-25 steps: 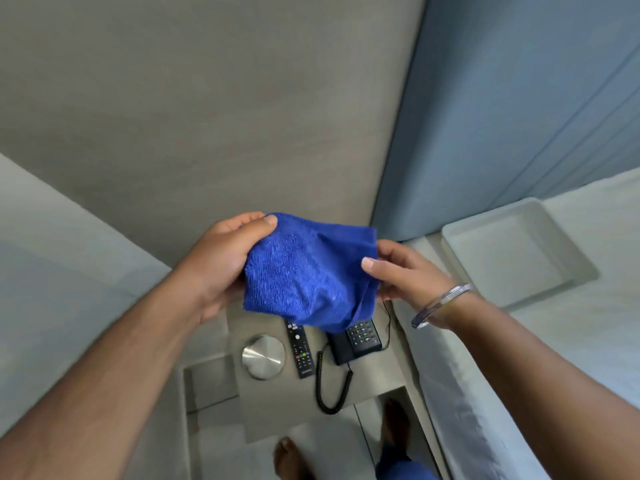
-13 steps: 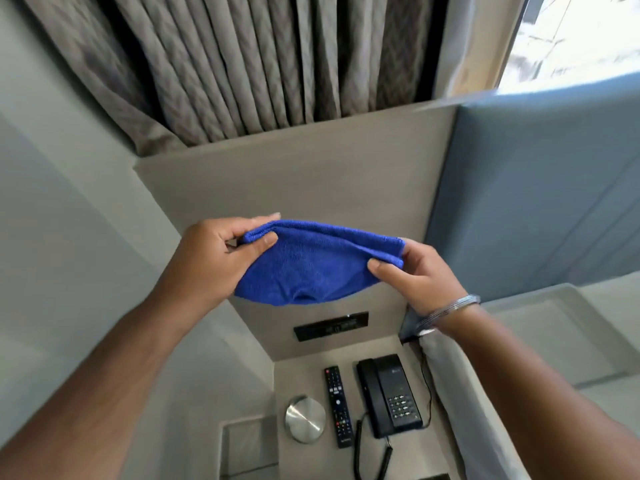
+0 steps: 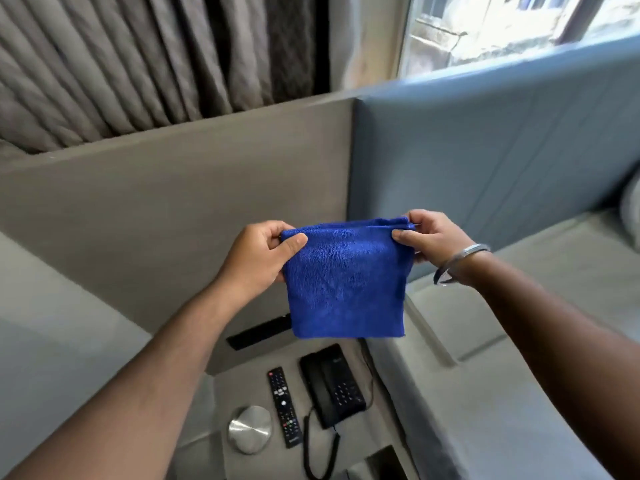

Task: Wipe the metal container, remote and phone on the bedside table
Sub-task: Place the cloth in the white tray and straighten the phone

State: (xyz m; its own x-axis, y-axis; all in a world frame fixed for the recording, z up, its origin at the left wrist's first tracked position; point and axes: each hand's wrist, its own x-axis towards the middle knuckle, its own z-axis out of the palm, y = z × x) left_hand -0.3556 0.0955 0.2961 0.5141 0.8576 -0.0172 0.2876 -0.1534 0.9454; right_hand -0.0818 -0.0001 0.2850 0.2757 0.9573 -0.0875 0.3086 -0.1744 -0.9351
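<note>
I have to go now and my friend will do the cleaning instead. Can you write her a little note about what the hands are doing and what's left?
Left hand and right hand: each pinches a top corner of the blue cloth, which hangs folded in the air above the bedside table.

On the table, in a row: metal container on the left, remote in the middle, phone on the right with its coiled cord in front.

Done: the cloth is folded and ready. It touches none of the three things.

Left: wipe the container, the remote and the phone.
</note>
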